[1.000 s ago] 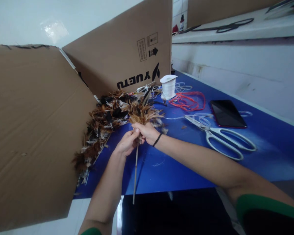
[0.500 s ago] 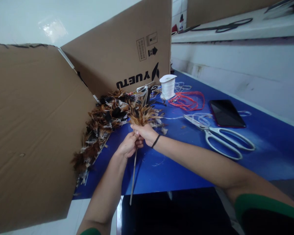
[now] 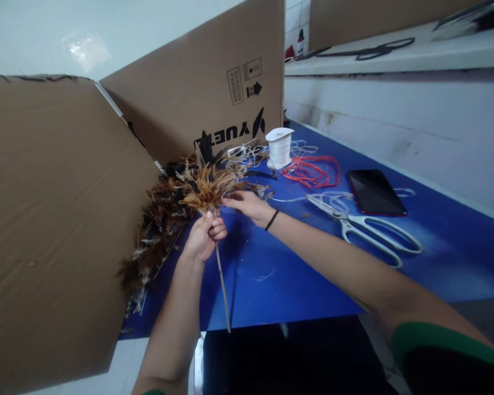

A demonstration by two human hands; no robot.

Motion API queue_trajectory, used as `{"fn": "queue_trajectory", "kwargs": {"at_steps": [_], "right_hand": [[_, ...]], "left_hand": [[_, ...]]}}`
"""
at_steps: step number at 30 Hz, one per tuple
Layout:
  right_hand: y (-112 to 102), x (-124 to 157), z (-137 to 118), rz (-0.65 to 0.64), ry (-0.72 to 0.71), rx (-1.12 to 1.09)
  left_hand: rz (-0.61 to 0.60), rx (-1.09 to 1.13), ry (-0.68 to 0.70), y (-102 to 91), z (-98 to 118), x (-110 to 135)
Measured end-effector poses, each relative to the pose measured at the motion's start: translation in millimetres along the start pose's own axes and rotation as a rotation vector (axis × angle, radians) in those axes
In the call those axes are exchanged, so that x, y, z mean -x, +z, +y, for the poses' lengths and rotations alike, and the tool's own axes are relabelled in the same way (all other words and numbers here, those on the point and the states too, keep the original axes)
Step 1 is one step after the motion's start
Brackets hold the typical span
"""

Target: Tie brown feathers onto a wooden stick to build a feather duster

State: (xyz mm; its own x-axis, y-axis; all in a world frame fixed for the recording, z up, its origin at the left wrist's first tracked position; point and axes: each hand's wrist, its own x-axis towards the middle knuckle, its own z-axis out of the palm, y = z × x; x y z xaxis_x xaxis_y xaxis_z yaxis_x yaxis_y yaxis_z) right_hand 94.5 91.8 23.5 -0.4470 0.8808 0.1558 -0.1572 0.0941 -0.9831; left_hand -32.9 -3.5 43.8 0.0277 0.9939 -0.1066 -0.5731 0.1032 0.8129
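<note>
My left hand (image 3: pixel 203 237) grips a thin stick (image 3: pixel 223 288) just below a tuft of brown and black feathers (image 3: pixel 206 186) bound at its top. The stick slants down toward the table's near edge. My right hand (image 3: pixel 247 203) is a little to the right of the tuft, its fingertips at the feathers' right side with the fingers apart. Whether it pinches a thread or a feather cannot be told. A black band sits on the right wrist. Behind the tuft lies a heap of loose feathers (image 3: pixel 160 219) along the cardboard.
A blue table (image 3: pixel 296 263) carries white scissors (image 3: pixel 366 230), a dark phone (image 3: pixel 374 191), a white thread spool (image 3: pixel 279 147) and red cord (image 3: pixel 310 170). Cardboard sheets (image 3: pixel 53 219) stand at the left and back. A white ledge (image 3: pixel 395 55) runs along the right.
My right hand has let go of the stick and moved right to the feathers' side. My left hand has shifted the tuft left and tilted the stick.
</note>
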Motion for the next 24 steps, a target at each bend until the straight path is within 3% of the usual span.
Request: {"fn": "queue_trajectory", "kwargs": {"at_steps": [3, 5, 7, 11, 18, 24], "right_hand": [[-23.7, -25.5, 12.0, 0.205, -0.034, 0.294], [-35.6, -40.1, 16.5, 0.263, -0.044, 0.544], [-41.7, -52.3, 18.4, 0.253, -0.07, 0.789], [-37.7, -73.8, 21.0, 0.101, -0.132, 1.16], [-24.1, -103.5, 34.9, 0.061, -0.079, 1.323], [-33.8, -107.5, 28.0, 0.078, -0.012, 1.316]], "left_hand": [[0.048, 0.054, 0.037, 0.3, 2.0, -1.3], [0.069, 0.081, 0.057, -0.6, 2.2, -2.8], [0.085, 0.096, 0.075, -1.8, 2.0, -4.2], [0.11, 0.098, 0.085, -3.1, 1.5, -5.6], [0.107, 0.105, 0.061, -3.0, 0.3, -6.0], [0.113, 0.124, 0.051, -4.8, -0.9, -7.4]]}}
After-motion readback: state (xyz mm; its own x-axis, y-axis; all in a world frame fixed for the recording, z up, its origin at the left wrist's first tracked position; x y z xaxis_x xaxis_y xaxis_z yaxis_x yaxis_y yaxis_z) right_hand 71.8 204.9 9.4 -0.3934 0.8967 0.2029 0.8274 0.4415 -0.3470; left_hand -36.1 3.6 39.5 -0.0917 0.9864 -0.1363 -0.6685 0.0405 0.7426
